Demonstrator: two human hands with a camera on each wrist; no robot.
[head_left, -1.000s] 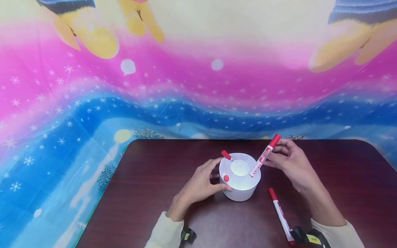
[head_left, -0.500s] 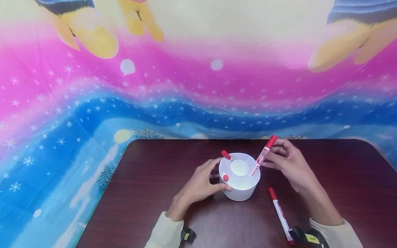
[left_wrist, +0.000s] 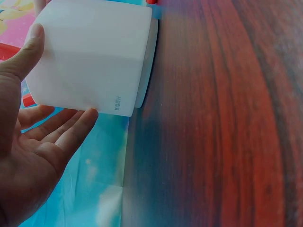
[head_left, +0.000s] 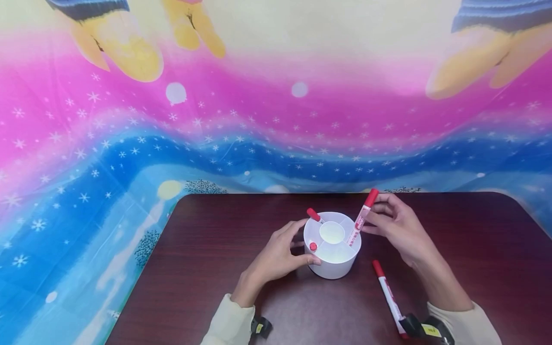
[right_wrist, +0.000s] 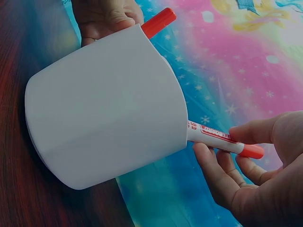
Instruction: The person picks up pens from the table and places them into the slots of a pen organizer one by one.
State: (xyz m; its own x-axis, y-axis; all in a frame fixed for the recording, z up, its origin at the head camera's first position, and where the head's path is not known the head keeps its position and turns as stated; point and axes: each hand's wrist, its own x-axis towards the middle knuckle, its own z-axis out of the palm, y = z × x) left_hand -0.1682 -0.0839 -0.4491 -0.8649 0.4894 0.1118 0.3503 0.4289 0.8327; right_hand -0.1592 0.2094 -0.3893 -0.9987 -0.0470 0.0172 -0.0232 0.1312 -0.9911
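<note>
A round white pen holder (head_left: 334, 269) with divided compartments stands on the table. My left hand (head_left: 278, 256) grips its left side, thumb at the near rim; in the left wrist view the fingers (left_wrist: 78, 130) lie along its wall. Between the thumb and fingers of my right hand (head_left: 398, 230) is a red-capped whiteboard marker (head_left: 361, 218), tilted, its lower end inside the right compartment. The right wrist view shows that marker (right_wrist: 215, 137) partly hidden behind the holder's wall. Two other red-capped markers stand in the holder, one at the back left (head_left: 314, 214), one at the front left (head_left: 313, 247).
Another red-capped marker (head_left: 390, 297) lies on the dark wood table (head_left: 207, 249), right of the holder and partly behind the right wrist's black camera (head_left: 427, 329). A colourful patterned cloth (head_left: 258, 120) hangs behind the table's far edge.
My right hand has moved slightly left and lowered the marker further into the holder's right compartment, standing it a little steeper. The left hand keeps its grip on the holder.
</note>
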